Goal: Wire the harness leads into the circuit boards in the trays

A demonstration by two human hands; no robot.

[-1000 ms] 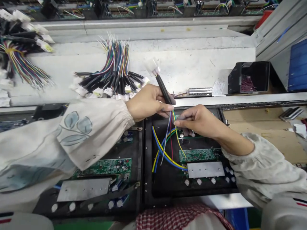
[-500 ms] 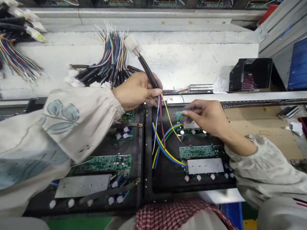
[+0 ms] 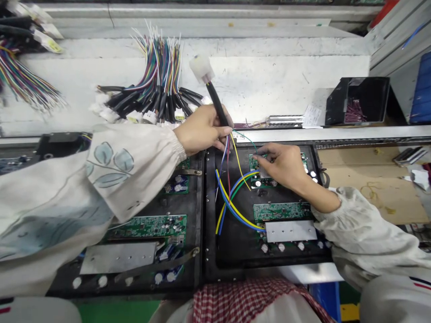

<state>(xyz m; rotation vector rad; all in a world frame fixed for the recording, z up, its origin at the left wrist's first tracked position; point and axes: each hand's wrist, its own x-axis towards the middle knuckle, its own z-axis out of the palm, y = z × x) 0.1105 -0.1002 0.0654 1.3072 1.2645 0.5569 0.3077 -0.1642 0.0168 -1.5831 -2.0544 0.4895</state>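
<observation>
Wire harness (image 3: 216, 102) raised above black casing (image 3: 235, 258), green wire (image 3: 247, 137) separated
Compared with one second earlier, the green wire stands apart from the other wires and arches across to the right hand (image 3: 283, 166); the yellow wire (image 3: 238, 159) hangs with its end clear of the fingers. Behind the casing, the white desk (image 3: 269, 85) carries a fanned bundle of harnesses (image 3: 161, 96) and, at right, a black bin (image 3: 336, 99) containing dark red wires (image 3: 356, 112). Left hand (image 3: 202, 130): grip closed around the lower end of the harness's black sleeve, white connector (image 3: 202, 68) uppermost and tilted left. Right hand: grip nearly closed, thumb and forefinger pinching the green wire near the upper circuit board (image 3: 253, 161)
</observation>
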